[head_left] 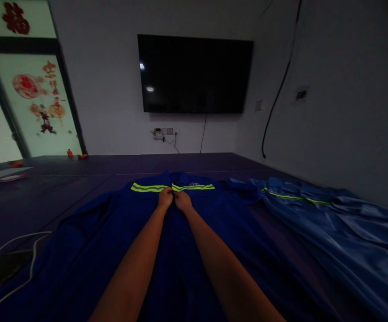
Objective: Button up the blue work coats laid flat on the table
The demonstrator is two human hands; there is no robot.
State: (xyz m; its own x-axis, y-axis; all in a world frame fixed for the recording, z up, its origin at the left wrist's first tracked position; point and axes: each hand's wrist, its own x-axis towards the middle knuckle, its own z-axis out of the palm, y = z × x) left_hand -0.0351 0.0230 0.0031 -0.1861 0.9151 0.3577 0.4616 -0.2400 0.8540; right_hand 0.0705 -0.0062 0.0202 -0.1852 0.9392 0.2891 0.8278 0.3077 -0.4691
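Note:
A dark blue work jacket (pixel 140 210) lies spread out face up in front of me, its collar at the far end and yellow-green reflective strips (pixel 147 188) across the chest. Both my arms reach over it to the centre of the chest. There, my left hand (pixel 165 197) is closed, pinching the jacket's front edge just below the strip. Close beside it, my right hand (pixel 183 201) also has its fingers closed on the front opening. A small dark spot shows between the fingertips, too small to make out.
Another blue garment (pixel 301 214) with a yellow-green strip lies to the right near the wall. At lower left are a dark flat device (pixel 4 273) and a white cable (pixel 33 259). A television (pixel 196 74) hangs on the far wall. Small orange objects (pixel 82 156) sit near the glass door (pixel 36 103).

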